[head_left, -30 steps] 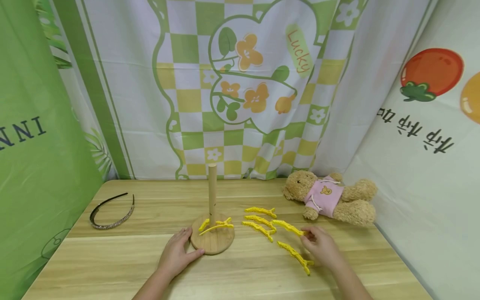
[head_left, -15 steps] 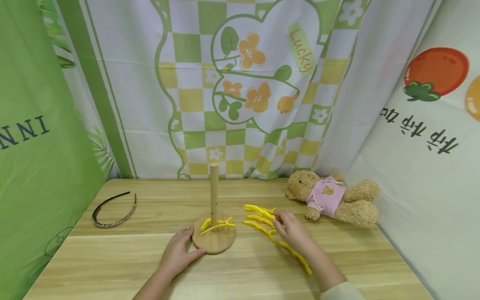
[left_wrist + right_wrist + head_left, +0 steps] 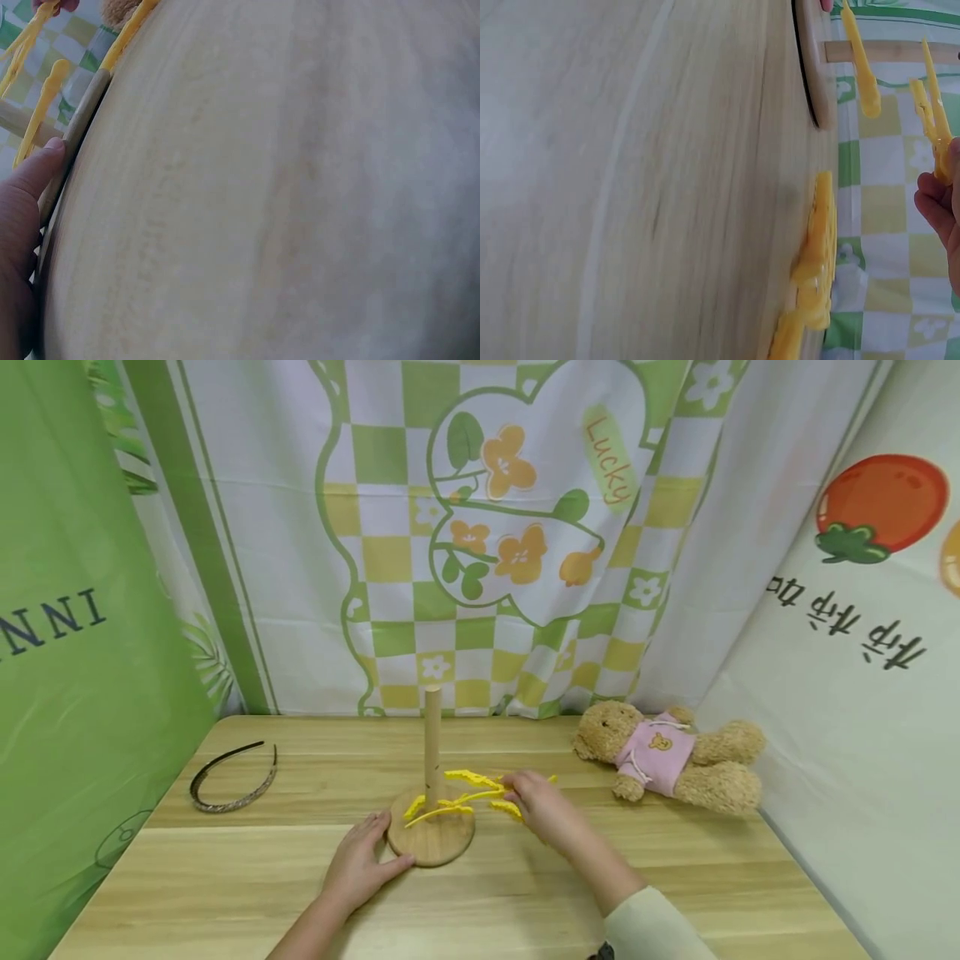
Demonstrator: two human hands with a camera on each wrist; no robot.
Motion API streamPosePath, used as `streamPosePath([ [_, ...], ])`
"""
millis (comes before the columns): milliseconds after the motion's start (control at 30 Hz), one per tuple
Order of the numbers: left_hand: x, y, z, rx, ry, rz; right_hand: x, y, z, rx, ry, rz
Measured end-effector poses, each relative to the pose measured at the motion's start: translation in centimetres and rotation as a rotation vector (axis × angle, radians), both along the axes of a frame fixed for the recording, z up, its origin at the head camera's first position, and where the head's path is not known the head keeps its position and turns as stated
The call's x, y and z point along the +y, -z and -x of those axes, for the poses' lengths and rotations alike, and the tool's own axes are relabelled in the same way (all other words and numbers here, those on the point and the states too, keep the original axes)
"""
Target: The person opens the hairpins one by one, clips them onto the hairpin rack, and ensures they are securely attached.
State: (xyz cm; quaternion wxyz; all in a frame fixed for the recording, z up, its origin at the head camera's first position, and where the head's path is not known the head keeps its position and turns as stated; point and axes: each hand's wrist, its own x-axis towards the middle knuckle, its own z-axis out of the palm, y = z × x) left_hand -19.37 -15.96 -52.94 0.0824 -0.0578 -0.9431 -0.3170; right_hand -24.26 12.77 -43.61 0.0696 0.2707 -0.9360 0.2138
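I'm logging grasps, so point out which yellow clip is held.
The yellow clip pinched by the right hand, raised above the table; the others are in neither of the hands.

“Lucky” ctr., “INN” L, “柿柿如” R curtains

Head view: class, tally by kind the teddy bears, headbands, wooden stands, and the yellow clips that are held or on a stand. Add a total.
Teddy bear: 1
Headband: 1
Wooden stand: 1
Yellow clips: 2 (one on the stand, one in the right hand)
Total: 5
Clips lying on the table are partly hidden, so uncounted.
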Motion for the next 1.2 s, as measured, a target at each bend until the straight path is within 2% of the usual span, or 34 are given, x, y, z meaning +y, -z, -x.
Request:
streamPosePath([
  [267, 0.0, 0.1, 0.0, 0.013, -0.01, -0.002, -2.4, 0.7, 0.6, -0.009, -0.072, 0.011],
  [533, 0.0, 0.3, 0.0, 0.021, -0.007, 0.001, -4.0, 0.9, 1.0, -0.043, -0.093, -0.063],
  [667, 0.0, 0.2, 0.0, 0.03, -0.011, -0.004, -4.5, 1.0, 1.2, -0.069, -0.1, -0.066],
  [833, 0.1, 0.2, 0.0, 0.061, -0.012, -0.008, -4.9, 1.2, 1.4, -0.052, -0.114, -0.07],
  [1033, 0.0, 0.2, 0.0, 0.024, -0.013, 0.007, -5.0, 1.7, 1.5, -0.012, -0.136, -0.074],
  [1200, 0.0, 0.3, 0.1, 0.02, -0.009, 0.008, -4.9, 1.8, 1.7, -0.046, -0.146, -0.075],
])
